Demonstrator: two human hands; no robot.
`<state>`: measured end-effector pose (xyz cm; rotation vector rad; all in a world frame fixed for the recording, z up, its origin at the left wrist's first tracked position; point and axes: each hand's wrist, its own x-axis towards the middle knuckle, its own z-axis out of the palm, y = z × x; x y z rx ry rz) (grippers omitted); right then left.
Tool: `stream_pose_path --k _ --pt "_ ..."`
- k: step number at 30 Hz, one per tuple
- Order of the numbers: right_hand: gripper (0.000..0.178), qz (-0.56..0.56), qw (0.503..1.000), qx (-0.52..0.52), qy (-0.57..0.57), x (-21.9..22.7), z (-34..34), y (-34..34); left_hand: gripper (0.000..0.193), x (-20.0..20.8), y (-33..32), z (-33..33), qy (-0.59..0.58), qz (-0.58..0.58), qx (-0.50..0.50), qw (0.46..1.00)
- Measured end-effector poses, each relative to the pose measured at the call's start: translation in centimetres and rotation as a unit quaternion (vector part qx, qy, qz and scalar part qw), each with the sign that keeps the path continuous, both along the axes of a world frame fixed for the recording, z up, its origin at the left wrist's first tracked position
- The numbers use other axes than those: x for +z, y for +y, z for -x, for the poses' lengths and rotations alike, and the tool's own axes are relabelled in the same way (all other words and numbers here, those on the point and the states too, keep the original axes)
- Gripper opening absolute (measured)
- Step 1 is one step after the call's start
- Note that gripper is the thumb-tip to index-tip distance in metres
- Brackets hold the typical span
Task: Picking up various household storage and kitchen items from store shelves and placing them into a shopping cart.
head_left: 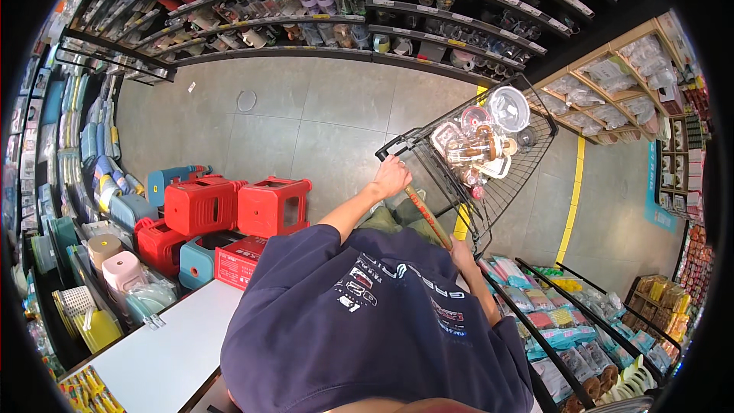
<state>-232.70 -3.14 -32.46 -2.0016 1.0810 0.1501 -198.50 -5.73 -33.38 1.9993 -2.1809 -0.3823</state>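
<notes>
Navy T-shirt (367, 329) fabric with pale lettering fills the bottom of the head view as a person stands in a shop aisle on large grey floor tiles (306, 122). Ahead, the left hand (391, 177) is wrapped with closed fingers around the handle at the near left end of a black wire shopping cart (501, 176), which stands to the front right and holds clear lidded containers (478, 138). The right hand cannot be made out; only the forearm (470, 275) shows beside the cart, so its grip cannot be told. Red plastic stools (237, 205) are stacked on the left near a white tabletop (168, 344). Dark shelving (344, 8) of housewares lines the far wall, and a yellow floor line (572, 206) runs along the right.
</notes>
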Motion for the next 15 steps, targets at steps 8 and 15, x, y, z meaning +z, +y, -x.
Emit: stream_pose_path --k 8,15 --pt "0.028 0.003 0.998 0.051 0.043 2.6 -2.3 0.4 0.033 0.3 4.3 -1.5 0.013 0.017 0.055 0.998" --pt "0.035 0.020 0.994 0.090 0.053 2.3 -3.0 0.3 0.032 1.6 7.4 -2.2 -0.008 -0.023 0.087 0.996"
